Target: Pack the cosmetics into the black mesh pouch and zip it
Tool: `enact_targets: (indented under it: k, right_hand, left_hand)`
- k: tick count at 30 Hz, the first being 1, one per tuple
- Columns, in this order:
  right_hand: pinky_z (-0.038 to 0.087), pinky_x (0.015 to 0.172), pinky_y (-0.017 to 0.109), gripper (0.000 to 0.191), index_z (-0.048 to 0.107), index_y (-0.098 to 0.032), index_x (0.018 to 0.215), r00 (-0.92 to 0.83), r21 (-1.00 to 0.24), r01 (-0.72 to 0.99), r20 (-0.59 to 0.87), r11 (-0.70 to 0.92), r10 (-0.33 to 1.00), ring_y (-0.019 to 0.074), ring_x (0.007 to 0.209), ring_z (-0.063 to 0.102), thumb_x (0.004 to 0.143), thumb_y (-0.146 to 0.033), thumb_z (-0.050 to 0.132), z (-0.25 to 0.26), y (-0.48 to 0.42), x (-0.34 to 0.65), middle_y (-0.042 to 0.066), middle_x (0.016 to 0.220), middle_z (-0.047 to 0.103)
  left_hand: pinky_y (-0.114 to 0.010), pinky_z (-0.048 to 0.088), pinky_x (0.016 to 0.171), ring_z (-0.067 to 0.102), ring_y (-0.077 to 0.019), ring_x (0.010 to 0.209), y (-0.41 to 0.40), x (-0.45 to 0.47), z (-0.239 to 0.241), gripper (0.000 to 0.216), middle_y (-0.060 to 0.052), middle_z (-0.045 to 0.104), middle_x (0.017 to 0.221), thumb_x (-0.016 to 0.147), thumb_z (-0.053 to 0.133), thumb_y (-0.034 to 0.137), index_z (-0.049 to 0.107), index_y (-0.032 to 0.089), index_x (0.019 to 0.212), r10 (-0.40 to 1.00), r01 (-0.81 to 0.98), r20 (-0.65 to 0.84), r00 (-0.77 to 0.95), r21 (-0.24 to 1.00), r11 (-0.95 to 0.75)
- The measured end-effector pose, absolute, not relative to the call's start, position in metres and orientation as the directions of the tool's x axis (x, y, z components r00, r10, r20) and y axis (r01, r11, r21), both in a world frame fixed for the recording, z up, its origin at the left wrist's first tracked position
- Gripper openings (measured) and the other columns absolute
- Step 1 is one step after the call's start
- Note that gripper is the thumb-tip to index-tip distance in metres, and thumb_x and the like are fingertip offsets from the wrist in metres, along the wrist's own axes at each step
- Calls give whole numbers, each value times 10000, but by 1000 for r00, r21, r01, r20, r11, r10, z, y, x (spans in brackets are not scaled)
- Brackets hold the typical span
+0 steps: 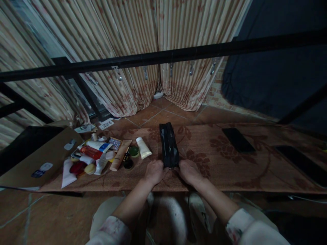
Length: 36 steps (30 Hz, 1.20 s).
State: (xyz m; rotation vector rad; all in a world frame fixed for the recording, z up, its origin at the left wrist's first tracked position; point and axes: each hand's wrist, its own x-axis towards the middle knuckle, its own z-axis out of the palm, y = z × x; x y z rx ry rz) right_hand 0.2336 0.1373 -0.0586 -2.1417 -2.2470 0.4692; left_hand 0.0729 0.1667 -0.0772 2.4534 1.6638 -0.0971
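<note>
A black zip pouch point(168, 144), long and narrow, rests on the patterned cloth point(199, 136) of the low table in front of me. My left hand point(155, 172) is closed at the left corner of its near end. At the right corner of that end, my right hand point(189, 172) is closed too. The fingertips of both hands are partly hidden against the pouch. Left of the pouch lies a cream tube point(144, 148), with a green round jar point(134, 151) and a small dark bottle point(128, 162) beside it.
A pile of cosmetics, including a red bottle point(90, 152) and a tan tube point(121, 156), covers the table's left part. Beyond it stands a cardboard box point(55, 156). Two dark flat devices, a phone point(238, 140) and a larger slab point(304, 164), lie on the right.
</note>
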Motion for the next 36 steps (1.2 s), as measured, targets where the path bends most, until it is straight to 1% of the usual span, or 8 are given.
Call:
enact_targets:
  k: [6, 16, 27, 36]
  right_hand:
    - [463, 778, 271, 276, 719, -102, 910, -67, -216, 976, -199, 23, 978, 264, 949, 667, 863, -296, 530, -58, 138, 233, 186, 978, 710]
    - [468, 774, 288, 268, 718, -109, 930, -88, -215, 976, -214, 41, 973, 272, 954, 667, 862, -287, 530, -58, 137, 234, 183, 978, 710]
    - [474, 758, 311, 271, 716, -95, 918, -90, -197, 979, -211, 48, 973, 291, 933, 669, 855, -279, 527, -59, 137, 232, 196, 966, 708]
    - [471, 767, 300, 270, 717, -94, 914, -85, -173, 984, -218, 47, 972, 278, 932, 670, 866, -277, 523, -56, 136, 230, 197, 968, 707]
  left_hand:
    - [-335, 490, 804, 664, -267, 911, 168, 73, -77, 462, -157, 702, 882, 887, 423, 500, 677, 114, 883, 910, 922, -155, 385, 104, -372]
    - [-337, 492, 818, 662, -270, 930, 167, 74, -76, 456, -165, 702, 894, 880, 437, 496, 673, 108, 916, 916, 930, -167, 366, 94, -354]
    - [-335, 489, 832, 661, -277, 951, 167, 76, -73, 382, -167, 704, 911, 867, 482, 436, 666, 107, 926, 911, 930, -187, 368, 97, -356]
    - [-351, 488, 842, 656, -285, 959, 166, 76, -71, 369, -173, 700, 916, 851, 512, 434, 665, 106, 922, 906, 925, -190, 378, 109, -363]
